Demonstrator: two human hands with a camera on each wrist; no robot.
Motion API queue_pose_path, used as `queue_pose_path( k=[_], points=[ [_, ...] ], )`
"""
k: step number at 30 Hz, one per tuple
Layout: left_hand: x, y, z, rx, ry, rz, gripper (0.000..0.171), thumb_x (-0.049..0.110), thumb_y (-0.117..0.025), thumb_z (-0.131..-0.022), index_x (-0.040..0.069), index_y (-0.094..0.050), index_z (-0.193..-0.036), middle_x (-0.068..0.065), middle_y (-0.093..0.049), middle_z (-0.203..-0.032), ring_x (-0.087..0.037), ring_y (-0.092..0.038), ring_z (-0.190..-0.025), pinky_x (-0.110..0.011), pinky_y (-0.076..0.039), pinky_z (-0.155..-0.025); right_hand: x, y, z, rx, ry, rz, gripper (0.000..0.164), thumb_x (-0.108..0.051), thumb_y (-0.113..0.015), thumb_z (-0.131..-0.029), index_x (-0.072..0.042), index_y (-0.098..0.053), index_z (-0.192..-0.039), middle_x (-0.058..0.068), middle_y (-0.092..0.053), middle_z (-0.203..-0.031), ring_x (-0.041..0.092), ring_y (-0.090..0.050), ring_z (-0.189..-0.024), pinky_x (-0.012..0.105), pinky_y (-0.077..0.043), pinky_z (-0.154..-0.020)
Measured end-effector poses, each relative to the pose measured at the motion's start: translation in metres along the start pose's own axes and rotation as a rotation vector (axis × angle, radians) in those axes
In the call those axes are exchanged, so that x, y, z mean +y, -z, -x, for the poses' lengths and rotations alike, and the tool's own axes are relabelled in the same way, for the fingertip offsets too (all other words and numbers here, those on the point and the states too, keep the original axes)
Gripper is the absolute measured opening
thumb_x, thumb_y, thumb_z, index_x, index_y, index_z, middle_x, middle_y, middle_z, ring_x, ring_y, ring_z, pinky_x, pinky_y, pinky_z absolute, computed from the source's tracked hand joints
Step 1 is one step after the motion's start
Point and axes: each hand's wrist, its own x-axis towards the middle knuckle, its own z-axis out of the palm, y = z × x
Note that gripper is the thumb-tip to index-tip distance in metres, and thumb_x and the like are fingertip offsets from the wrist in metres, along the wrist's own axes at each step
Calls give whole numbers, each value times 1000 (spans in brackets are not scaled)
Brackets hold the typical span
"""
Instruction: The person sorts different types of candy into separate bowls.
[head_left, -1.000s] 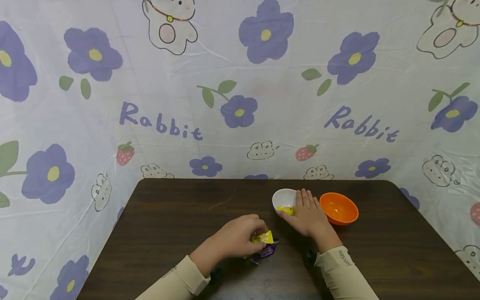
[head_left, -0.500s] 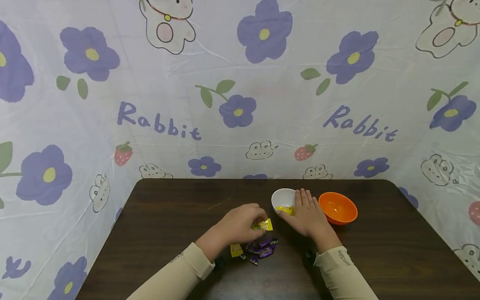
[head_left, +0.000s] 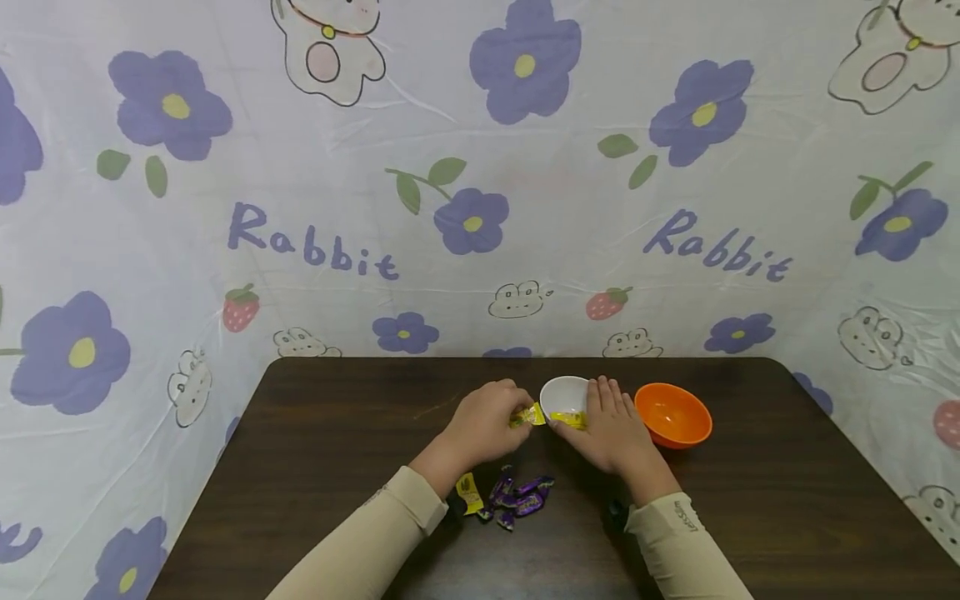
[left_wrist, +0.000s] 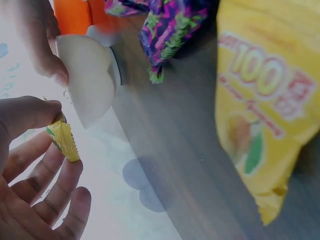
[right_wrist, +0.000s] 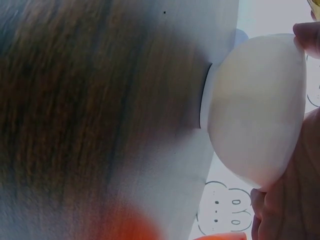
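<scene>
Left grip (head_left: 483, 421) pinching candy (head_left: 531, 415); right grip (head_left: 618, 423) spread on bowl (head_left: 562, 394); left grip's near side: purple sweets (head_left: 529, 503), packet (left_wrist: 265, 95) reading "100"

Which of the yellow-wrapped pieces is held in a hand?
The yellow piece pinched by the left hand, just outside the white bowl. A second shows inside that bowl; a third lies on the table beside purple pieces.
</scene>
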Motion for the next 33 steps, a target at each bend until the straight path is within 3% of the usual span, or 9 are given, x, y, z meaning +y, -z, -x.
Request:
queue_pose_path(
  k=[11, 20, 26, 33],
  points=[
    [6, 0, -19, 14, 22, -13, 26, 27, -77, -96, 15, -80, -119, 2, -68, -97, -10, -55, -77, -23, -48, -64, 1, 1, -1, -17, -7, 3, 115, -80, -37, -99, 11, -14, -165, 33, -11, -173, 51, -11, -162, 62, -9, -131],
    [16, -5, -36, 62, -3, -9, 28, 26, -74, -99, 13, -77, -124, 0, -70, -107, -15, -58, -91, -29, -54, -81, 2, 2, 2, -12, -9, -6, 116, -81, -37, -98, 12, -15, -165, 33, -12, -174, 51, -11, -162, 62, -10, -132],
    [22, -9, -43, 43, 1, -8, 31, 29, -73, -100, 12, -77, -126, -1, -70, -113, -15, -59, -96, -30, -54, -87, 3, 0, 1, -1, 9, 5, 116, -82, -33, -99, 12, -16, -164, 33, -12, -173, 51, -12, -162, 63, -10, -131],
    [24, -9, -44, -18, 21, 25, 57, 37, -70, -102, 11, -59, -152, -6, -71, -129, -22, -67, -115, -39, -56, -101, 3, -2, -1, 0, 13, -11, 118, -84, -33, -98, 11, -16, -165, 31, -13, -174, 50, -12, -162, 62, -9, -132]
  ],
)
